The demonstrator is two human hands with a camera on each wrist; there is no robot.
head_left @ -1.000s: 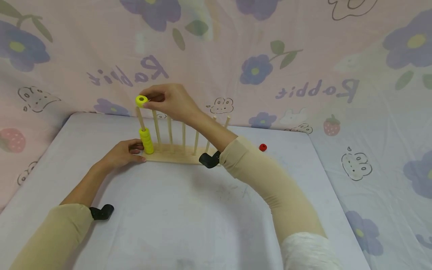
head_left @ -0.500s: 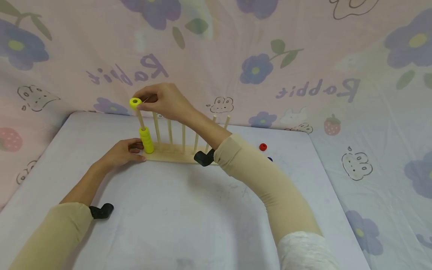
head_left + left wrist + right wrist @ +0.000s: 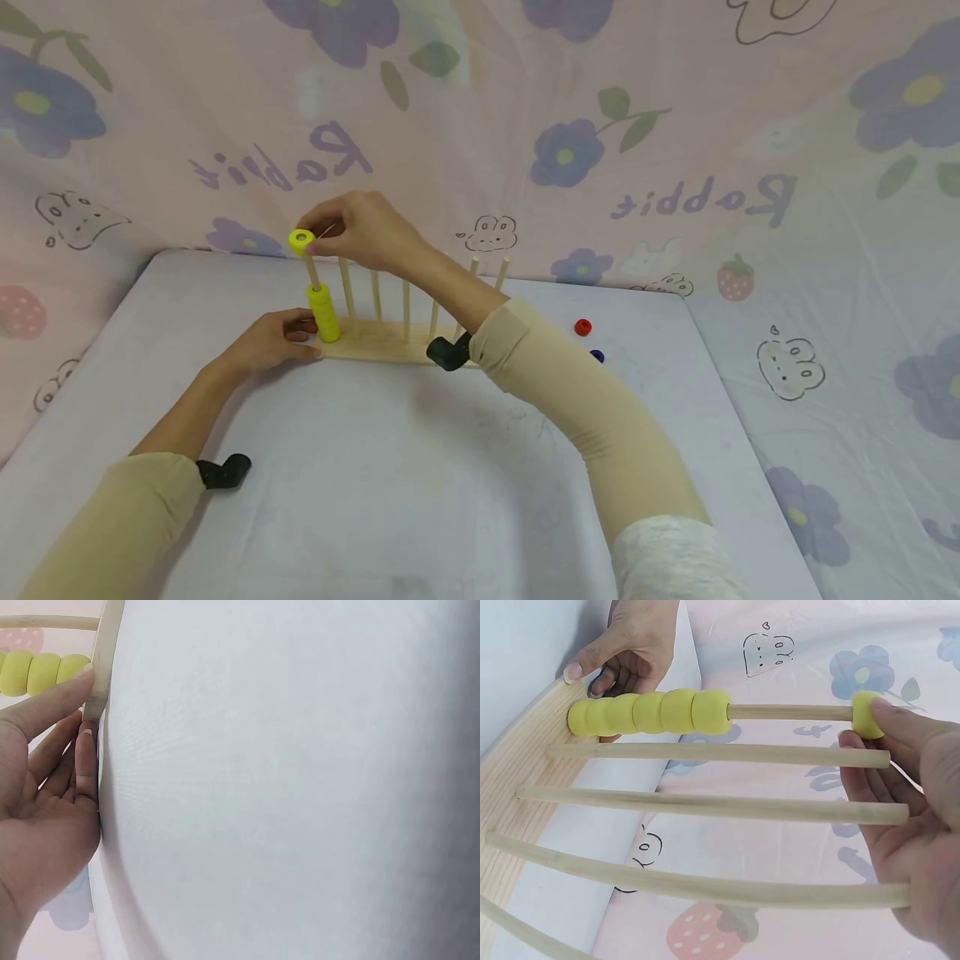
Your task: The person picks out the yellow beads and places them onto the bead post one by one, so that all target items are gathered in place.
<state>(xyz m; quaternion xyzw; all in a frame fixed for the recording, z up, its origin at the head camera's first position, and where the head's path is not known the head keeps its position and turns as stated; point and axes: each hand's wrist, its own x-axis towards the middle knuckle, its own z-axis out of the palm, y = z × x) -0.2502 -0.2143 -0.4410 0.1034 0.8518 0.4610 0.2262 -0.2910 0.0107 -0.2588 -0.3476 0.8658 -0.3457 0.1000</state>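
My right hand (image 3: 367, 229) pinches a yellow bead (image 3: 302, 242) between thumb and fingers, right at the top end of the leftmost peg (image 3: 791, 712). Lower on that peg, several yellow beads (image 3: 324, 313) are stacked down to the pale wooden base (image 3: 367, 350) of the peg rack. My left hand (image 3: 262, 342) holds the left end of this base. In the left wrist view its thumb (image 3: 56, 705) lies on the base's edge and the other fingers are bent at the end. More upright bare pegs (image 3: 727, 806) stand in a row beside the beaded one.
To the right of the rack, a red bead (image 3: 582, 327) and a dark blue bead (image 3: 597, 356) lie on the white-covered table (image 3: 360, 483). My right forearm crosses in front of the rack's right part. A patterned cloth (image 3: 465, 108) hangs behind the table.
My right hand has moved left and then down with the yellow bead, from above the leftmost peg onto its tip. The blue bead has come into sight. My left hand stays put.
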